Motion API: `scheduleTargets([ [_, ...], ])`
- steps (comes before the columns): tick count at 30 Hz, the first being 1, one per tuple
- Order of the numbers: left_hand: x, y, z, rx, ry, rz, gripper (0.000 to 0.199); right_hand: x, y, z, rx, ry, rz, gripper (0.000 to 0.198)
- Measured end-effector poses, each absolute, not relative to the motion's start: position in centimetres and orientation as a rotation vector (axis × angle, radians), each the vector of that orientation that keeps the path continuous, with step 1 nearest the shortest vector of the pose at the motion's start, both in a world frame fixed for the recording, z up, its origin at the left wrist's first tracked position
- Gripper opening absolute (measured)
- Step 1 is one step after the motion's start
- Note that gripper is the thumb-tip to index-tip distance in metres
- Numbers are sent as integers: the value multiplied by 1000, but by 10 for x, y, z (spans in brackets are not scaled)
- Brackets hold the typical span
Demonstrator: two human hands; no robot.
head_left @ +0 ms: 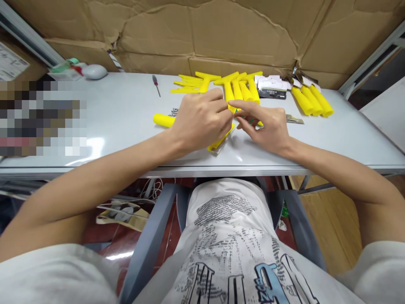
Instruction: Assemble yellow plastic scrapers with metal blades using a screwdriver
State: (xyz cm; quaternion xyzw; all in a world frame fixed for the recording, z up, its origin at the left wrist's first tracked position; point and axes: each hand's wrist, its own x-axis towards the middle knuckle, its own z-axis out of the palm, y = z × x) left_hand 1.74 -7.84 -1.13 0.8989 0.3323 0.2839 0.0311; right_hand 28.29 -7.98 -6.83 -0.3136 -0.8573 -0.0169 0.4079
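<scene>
My left hand [204, 120] is closed over a yellow T-shaped scraper [163, 120]. The handle's round end sticks out left of the wrist, and the head, with a flat metal blade [221, 144] along it, shows below the knuckles. Close beside it, my right hand [267, 126] has its fingers bent in a pinch near my left fingertips. Bits of green show between those fingers, but the thing itself is mostly hidden. Just behind my hands lie several yellow T-shaped scraper handles [245, 90]. Thin metal blades [294, 119] rest right of my right hand.
Dark small screws [174, 112] lie behind the left wrist. A screwdriver [156, 85] lies farther back. Blade packets [272, 88] and yellow-handled scrapers [311, 100] stand at the back right. A white mouse [95, 71] sits back left. Cardboard [234, 33] walls the table's rear.
</scene>
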Motion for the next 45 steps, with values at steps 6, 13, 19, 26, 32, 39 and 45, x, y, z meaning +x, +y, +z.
scheduleTargets([
  [6,18,-77,-14,2767,990,911,39,283,-79,-69,-793,-2153,-9,50],
  [13,19,-76,-16,2834,1008,859,42,283,-83,-66,-824,-2192,-16,59],
  [19,20,-77,-15,2818,997,863,32,285,-81,-65,-736,-2237,-23,61],
  [26,19,-64,-27,3026,973,904,31,287,-73,-71,-642,-2230,-60,61],
  [32,11,-50,-31,3107,962,1024,29,286,-73,-71,-628,-2219,-87,69],
  [39,6,-49,-18,2824,1009,1110,19,287,-77,-63,-571,-2109,10,60],
  [45,5,-56,-15,2699,997,1114,13,286,-81,-61,-570,-2094,-38,61],
])
